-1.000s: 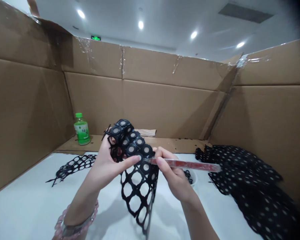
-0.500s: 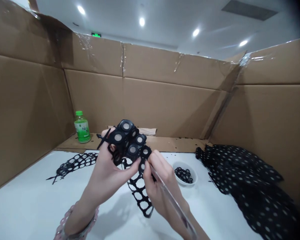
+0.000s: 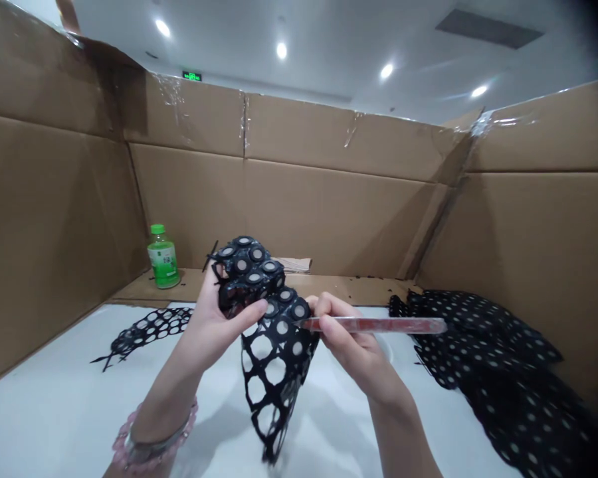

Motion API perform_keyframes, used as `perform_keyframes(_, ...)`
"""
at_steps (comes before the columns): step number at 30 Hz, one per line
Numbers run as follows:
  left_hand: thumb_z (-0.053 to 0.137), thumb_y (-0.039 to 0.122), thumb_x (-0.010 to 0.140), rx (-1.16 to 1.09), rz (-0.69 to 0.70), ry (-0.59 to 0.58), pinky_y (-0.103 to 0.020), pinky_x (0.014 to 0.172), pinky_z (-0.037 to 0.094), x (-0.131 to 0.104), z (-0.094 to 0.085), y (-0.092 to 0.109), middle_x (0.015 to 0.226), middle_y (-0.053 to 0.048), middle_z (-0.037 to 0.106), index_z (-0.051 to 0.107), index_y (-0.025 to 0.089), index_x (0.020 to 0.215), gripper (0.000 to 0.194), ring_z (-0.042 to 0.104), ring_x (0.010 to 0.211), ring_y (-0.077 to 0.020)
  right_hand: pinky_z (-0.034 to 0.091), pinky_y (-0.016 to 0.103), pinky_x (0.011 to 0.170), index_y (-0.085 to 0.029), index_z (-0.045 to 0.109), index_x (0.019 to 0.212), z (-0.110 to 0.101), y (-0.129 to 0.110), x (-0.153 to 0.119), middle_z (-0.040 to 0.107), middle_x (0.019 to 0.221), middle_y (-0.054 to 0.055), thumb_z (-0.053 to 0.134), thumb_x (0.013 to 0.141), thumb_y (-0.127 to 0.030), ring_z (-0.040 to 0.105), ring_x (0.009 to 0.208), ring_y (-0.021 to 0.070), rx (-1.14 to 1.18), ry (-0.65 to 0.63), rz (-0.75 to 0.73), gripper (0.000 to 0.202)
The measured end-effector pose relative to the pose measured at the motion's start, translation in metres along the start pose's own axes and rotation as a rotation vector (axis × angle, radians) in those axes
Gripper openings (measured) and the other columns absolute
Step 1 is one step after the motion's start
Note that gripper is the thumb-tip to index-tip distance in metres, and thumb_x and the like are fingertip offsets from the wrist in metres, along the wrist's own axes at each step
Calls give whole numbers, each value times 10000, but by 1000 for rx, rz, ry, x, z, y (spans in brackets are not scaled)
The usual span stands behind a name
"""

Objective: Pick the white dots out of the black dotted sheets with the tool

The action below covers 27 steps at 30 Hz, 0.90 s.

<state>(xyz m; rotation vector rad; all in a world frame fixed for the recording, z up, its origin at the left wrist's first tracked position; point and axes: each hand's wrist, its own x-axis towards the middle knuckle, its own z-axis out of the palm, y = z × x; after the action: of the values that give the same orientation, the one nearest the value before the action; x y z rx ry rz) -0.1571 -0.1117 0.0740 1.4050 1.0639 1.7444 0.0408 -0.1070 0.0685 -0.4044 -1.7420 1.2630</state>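
Observation:
My left hand [image 3: 219,318] is closed around the bunched upper part of a black perforated sheet [image 3: 273,372], its thumb pressing on the front. Round black rings with pale grey centres fill the upper holes; the lower holes are open, and that end hangs down over the table. My right hand [image 3: 353,342] pinches a clear, reddish pen-like stick [image 3: 383,324], held nearly level. Its pointed left end meets the sheet beside the lowest filled rings. Some right fingertips are hidden behind the sheet's right edge.
Another black perforated strip [image 3: 154,324] lies on the white table [image 3: 54,405] at left. A large pile of dotted black sheets [image 3: 488,345] covers the right side. A green bottle [image 3: 164,259] stands at the back left. Cardboard walls [image 3: 329,212] enclose the table. My right hand largely hides a white bowl.
The stick has swung from pointing down toward me to nearly level, pointing right. The sheet has turned, showing more filled rings, and my right hand has shifted right, covering the bowl.

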Motion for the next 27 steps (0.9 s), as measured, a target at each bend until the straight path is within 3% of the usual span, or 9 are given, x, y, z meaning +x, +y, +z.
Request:
perform_keyframes(5, 803, 401, 648, -141, -206, -176, -398, 971, 524, -4, 1, -3, 1181, -111, 700, 548, 204, 1166, 610, 649, 1124, -317, 338, 310, 744, -226, 430, 766, 4, -5, -4, 483, 847, 5, 439, 985, -375, 438, 803, 166, -123, 36, -15, 265)
perform_keyframes(9, 798, 536, 626, -49, -91, -287, -403, 1013, 493, -1, -4, -4, 1285, -132, 638, 524, 197, 1235, 749, 586, 1211, -340, 353, 311, 748, -227, 426, 771, 5, -7, -4, 518, 882, 14, 424, 988, -383, 460, 813, 172, -215, 75, -7, 268)
perform_keyframes(12, 828, 482, 616, 82, -73, -390, -391, 987, 518, 1, -5, -4, 1275, -130, 643, 517, 199, 1253, 763, 591, 1207, -334, 350, 302, 713, -226, 404, 761, 7, -7, -4, 516, 864, 9, 416, 990, -379, 449, 781, 167, -296, 91, 8, 275)
perform_keyframes(18, 865, 337, 578, 86, 3, -143, -392, 885, 585, -1, 1, -4, 1209, -123, 684, 537, 205, 1201, 717, 666, 1095, -324, 310, 292, 645, -233, 403, 762, 6, -6, -7, 433, 747, -29, 407, 989, -426, 392, 685, 149, -372, 104, 107, 298)
perform_keyframes(22, 873, 324, 550, 25, -47, -148, -369, 811, 614, -2, 2, -1, 1110, -107, 730, 571, 208, 1171, 700, 708, 1000, -316, 301, 288, 634, -237, 420, 765, 3, -4, -7, 414, 721, -39, 409, 986, -445, 396, 679, 144, -361, 84, 134, 304)
perform_keyframes(27, 875, 295, 552, 53, -13, -85, -372, 890, 588, 0, 2, 1, 1129, -90, 723, 583, 202, 1105, 632, 686, 1058, -304, 294, 294, 630, -233, 408, 748, 5, -3, -5, 421, 703, -41, 423, 988, -415, 397, 665, 143, -392, 114, 98, 301)
